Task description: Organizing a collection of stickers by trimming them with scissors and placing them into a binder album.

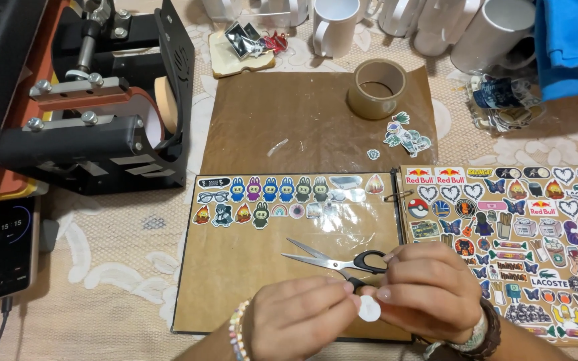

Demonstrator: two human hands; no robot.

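Observation:
My left hand point(299, 317) and my right hand point(429, 291) meet at the bottom centre, pinching a small white round sticker piece point(369, 309) between their fingertips. Just above my hands, black-handled scissors point(342, 261) lie open on the brown left page of an open sticker binder point(235, 281). That page carries rows of small cartoon stickers point(272, 190) along its top. The right page point(523, 234) is covered with many colourful stickers.
A black mug heat press point(95, 100) stands at the upper left, with a phone point(8, 247) on a cable below it. A brown paper sheet point(289, 113) holds a tape roll point(377, 88) and loose stickers point(406, 137). White mugs point(336, 27) line the back; blue cloth point(573, 47) lies at right.

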